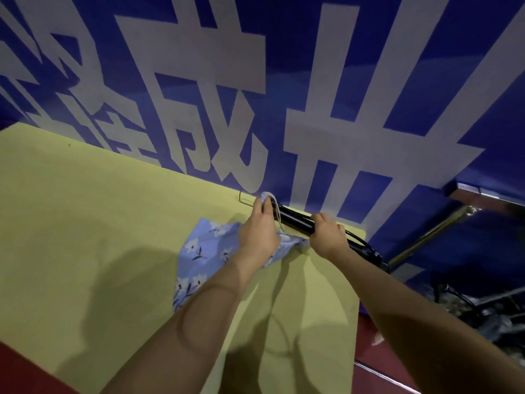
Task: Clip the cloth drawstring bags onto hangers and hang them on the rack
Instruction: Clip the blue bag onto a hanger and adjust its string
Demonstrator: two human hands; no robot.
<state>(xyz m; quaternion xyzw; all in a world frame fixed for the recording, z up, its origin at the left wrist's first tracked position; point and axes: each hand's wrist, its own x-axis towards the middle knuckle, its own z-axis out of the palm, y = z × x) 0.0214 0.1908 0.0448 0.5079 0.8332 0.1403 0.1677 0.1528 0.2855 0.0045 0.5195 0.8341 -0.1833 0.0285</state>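
A light blue cloth drawstring bag [204, 251] with a white flower print lies on the yellow table top [85, 223]. My left hand [257, 228] pinches the bag's gathered top and its pale cord [271, 204] against the left end of a black hanger [295, 220]. That hanger lies along the table's far right edge. Around its bar, just right of the bag's top, my right hand [326, 234] is closed. Both forearms cover part of the bag.
A blue wall [369, 81] with large white characters rises right behind the table. A metal rack bar [431, 237] slants down at the right, with dark clutter below it. A dark red surface [377, 351] borders the table at the lower right.
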